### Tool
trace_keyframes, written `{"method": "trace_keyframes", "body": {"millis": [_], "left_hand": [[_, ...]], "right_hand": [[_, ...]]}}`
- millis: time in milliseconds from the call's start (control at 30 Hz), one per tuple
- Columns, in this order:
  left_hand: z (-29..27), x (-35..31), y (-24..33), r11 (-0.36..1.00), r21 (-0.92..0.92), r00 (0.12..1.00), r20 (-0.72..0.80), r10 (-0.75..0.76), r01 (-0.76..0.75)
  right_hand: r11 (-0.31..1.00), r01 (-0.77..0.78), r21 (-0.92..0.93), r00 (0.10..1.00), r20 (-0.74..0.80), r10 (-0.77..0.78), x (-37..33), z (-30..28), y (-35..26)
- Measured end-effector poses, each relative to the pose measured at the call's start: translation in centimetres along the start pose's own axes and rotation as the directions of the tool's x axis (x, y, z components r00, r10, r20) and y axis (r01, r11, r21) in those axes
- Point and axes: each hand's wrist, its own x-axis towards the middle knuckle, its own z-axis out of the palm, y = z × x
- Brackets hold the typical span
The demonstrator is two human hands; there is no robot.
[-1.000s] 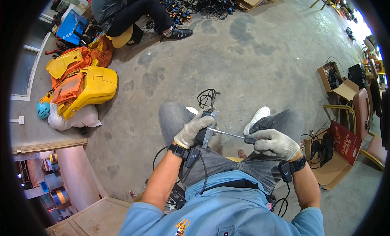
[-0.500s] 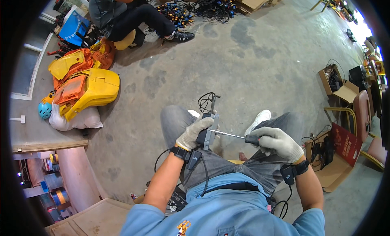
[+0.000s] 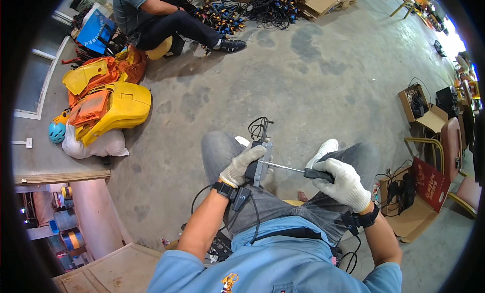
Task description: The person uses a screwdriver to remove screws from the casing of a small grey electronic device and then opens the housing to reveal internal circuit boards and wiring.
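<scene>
My gloved left hand (image 3: 243,167) is closed round a dark box-shaped device with a grey plate (image 3: 263,164) on its right side, held above my lap. A coiled black cable (image 3: 259,126) sticks out from the device's far end. In my gloved right hand (image 3: 344,181) is a screwdriver (image 3: 318,175), gripped by its black handle. Its thin metal shaft runs left, and the tip meets the grey plate. Whether a screw sits under the tip is too small to tell.
Yellow and orange plastic shells (image 3: 118,109) lie at the left beside a blue helmet (image 3: 57,132). A seated person (image 3: 166,20) is near a cable heap (image 3: 270,8) at the back. Right stand a chair (image 3: 449,146) and an open carton (image 3: 411,220) with black cables.
My right hand has turned on the screwdriver, so more of the handle shows and the wrist sits lower. The left hand and device stay nearly still. The seated person's arm has lowered.
</scene>
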Motion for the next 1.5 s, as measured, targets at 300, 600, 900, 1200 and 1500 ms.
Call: {"method": "trace_keyframes", "body": {"millis": [300,600,900,1200,1500], "left_hand": [[-0.5,0.5,-0.1,0.997,0.077,0.995,0.102,-0.001,-0.007],[-1.2,0.2,-0.3,0.993,0.118,0.999,0.048,-0.017,0.012],[1.2,0.2,0.8,0.998,0.029,0.998,0.018,-0.054,0.054],[0.7,-0.4,1.0,0.997,0.072,0.989,0.15,-0.012,0.001],[1.2,0.6,1.2,0.992,0.037,0.993,0.009,-0.12,0.12]], "right_hand": [[0.193,-0.655,0.731,0.737,0.561,0.378,-0.4,-1.7,1.6],[0.998,-0.065,-0.011,0.979,0.192,0.066,-1.1,0.9,1.0],[0.442,-0.658,0.61,0.752,0.567,0.336,-0.5,-2.2,0.6],[0.708,-0.574,0.411,0.735,0.639,0.225,0.7,0.3,3.4],[0.97,-0.045,-0.241,0.987,0.142,0.081,-1.5,0.6,0.7]]}}
